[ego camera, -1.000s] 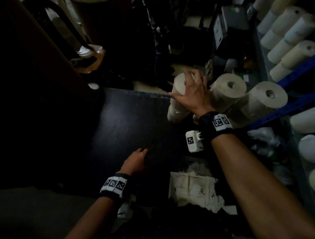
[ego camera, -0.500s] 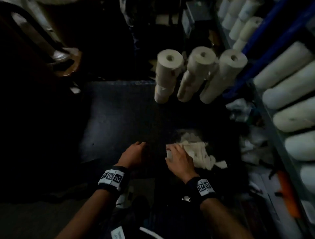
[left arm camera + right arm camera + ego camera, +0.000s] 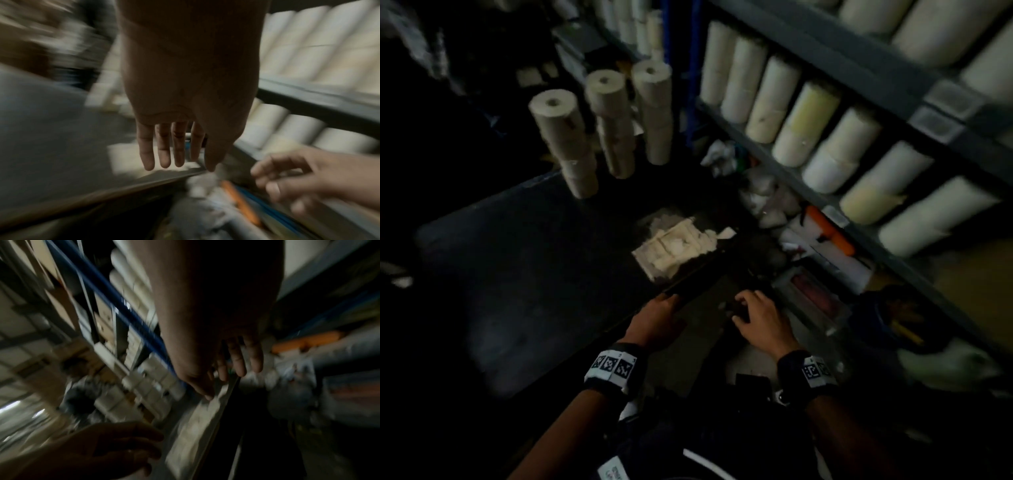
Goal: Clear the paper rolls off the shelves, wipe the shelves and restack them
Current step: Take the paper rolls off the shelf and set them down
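Matte dark table (image 3: 524, 260) lying flat at left, three stacks of cylindrical paper rolls (image 3: 565, 144) standing along its far edge, left hand (image 3: 659, 317) hanging slack-fingered, holding nothing, right hand (image 3: 760, 320) hovering loosely spread, more smooth rolls lying on grey metal shelves (image 3: 774, 161).

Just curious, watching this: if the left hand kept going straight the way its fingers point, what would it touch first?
Probably the crumpled white cloth on the dark table, just ahead of the left hand; depth is hard to judge.
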